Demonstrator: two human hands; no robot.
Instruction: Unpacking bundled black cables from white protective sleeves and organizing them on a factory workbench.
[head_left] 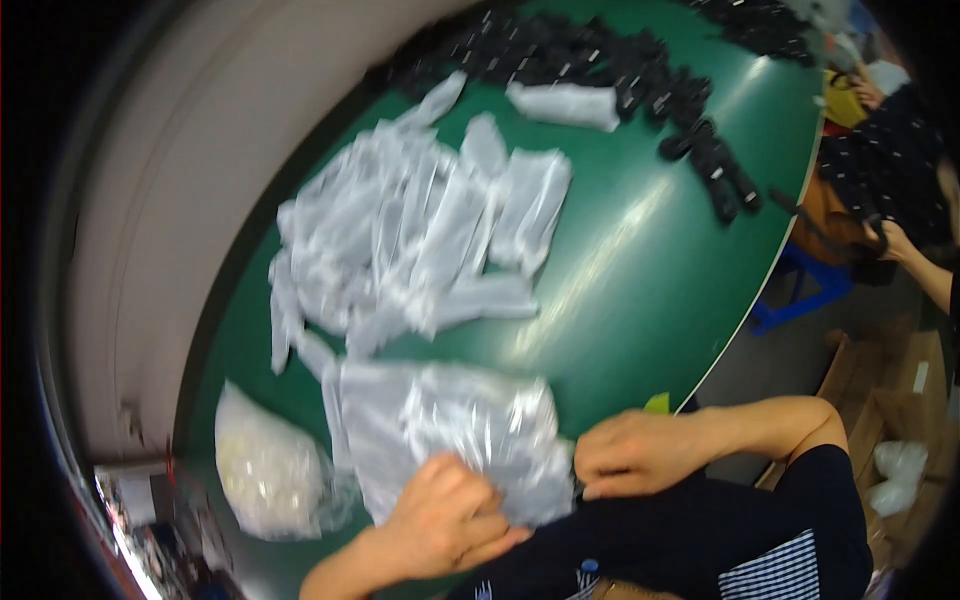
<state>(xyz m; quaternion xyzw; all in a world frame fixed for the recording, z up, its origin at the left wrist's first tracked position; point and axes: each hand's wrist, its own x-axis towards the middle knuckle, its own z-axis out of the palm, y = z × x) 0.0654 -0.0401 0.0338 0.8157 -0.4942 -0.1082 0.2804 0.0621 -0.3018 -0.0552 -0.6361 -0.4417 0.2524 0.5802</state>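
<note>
A flat stack of clear plastic bags [400, 390] lies at the near edge of the green table. My left hand [445, 515] is closed over its near side, thumb and fingers pressed together at the plastic. At the stack's right edge my right hand [635, 455] is curled, fingers closed; what it pinches, if anything, is hidden. Left of the stack rests a clear bag [265, 465] filled with small whitish pieces. Beyond the stack spreads a heap of rolled, translucent plastic packets [400, 220], their contents not clear.
Black bundled straps [560, 50] line the far side of the green table [640, 280], one bundle [712, 170] nearer right. A lone packet [565, 103] lies beside them. At right are a co-worker's hand [890, 243], a blue stool [800, 290] and a cardboard box [900, 410].
</note>
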